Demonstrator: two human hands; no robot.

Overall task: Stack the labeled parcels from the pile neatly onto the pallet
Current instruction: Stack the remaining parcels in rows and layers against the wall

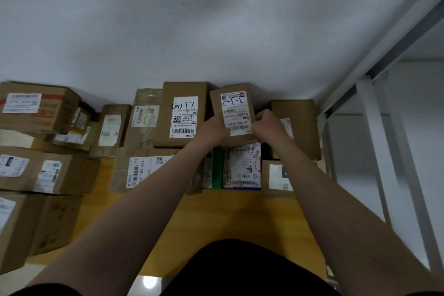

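A small brown parcel (234, 103) with a white shipping label sits at the back of the wooden pallet (216, 214), against the wall. My left hand (212, 128) grips its near left corner and my right hand (268, 122) grips its near right corner. Beside it on the left stands a taller labeled box (185, 113) with handwriting on its label. Under my hands lies a white patterned parcel (242, 166). A flat taped box (144, 170) lies in front on the left.
More labeled cartons fill the left side: a large box (36, 108) at the back and others (48, 173) nearer. A brown box (295, 125) stands at the right. A white metal rack frame (374, 151) rises to the right. The grey wall (216, 19) lies behind.
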